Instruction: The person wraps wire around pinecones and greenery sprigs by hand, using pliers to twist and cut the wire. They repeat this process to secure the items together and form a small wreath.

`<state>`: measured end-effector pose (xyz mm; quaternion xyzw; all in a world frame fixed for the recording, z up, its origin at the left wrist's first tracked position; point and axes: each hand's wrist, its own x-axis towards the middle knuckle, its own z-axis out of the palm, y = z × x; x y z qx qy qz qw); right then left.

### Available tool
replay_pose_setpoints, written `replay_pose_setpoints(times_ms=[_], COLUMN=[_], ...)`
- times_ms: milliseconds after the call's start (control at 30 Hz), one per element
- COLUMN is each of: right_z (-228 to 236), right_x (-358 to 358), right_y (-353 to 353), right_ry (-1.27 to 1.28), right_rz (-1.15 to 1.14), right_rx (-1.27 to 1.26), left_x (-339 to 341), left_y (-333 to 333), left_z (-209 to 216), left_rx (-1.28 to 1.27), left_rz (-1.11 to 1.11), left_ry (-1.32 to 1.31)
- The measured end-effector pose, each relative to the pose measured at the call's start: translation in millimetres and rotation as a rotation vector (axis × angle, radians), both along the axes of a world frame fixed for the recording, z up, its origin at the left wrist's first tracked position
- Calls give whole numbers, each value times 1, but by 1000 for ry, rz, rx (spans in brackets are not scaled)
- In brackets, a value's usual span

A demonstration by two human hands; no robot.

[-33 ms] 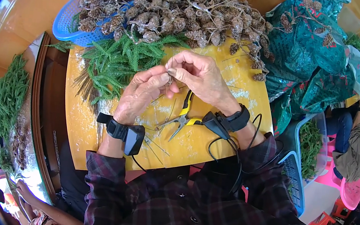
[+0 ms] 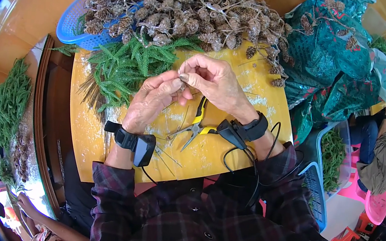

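Observation:
Over the yellow table (image 2: 225,168), my left hand (image 2: 153,97) and my right hand (image 2: 215,82) meet, fingertips touching. My right thumb and forefinger pinch what looks like a thin wire, a fine dark line rising above them. The left fingers are closed round something small and brownish, mostly hidden by the fingertips. Just below the hands lie yellow-handled pliers (image 2: 195,129), jaws spread, among loose thin wires (image 2: 163,158). Artificial green pine sprigs (image 2: 129,66) with brown stems lie left of my hands. Beyond is a large heap of brown pine cones (image 2: 193,11), dusted white.
A blue basket (image 2: 66,26) sits under the cones at the far left. Green plastic bags (image 2: 328,55) crowd the right edge, above a crate of greenery (image 2: 332,156). Black cables (image 2: 256,177) trail from my wrist devices. Other people work at both sides; a pink stool (image 2: 357,186) stands right.

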<state>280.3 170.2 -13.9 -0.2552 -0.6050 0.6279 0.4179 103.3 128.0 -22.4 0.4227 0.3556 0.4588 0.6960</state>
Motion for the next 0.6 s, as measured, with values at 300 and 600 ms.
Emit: replay_pose_setpoints(times_ms=[300, 600], right_z=[-2, 3], right_x=[0, 3], right_y=[-4, -5], right_ry=[205, 320], right_rz=[62, 161], right_rx=[-88, -157], left_x=[5, 7], left_y=[-1, -4], left_z=[-9, -12], left_rx=[0, -34], left_rz=[-120, -210], left_ry=[-296, -438])
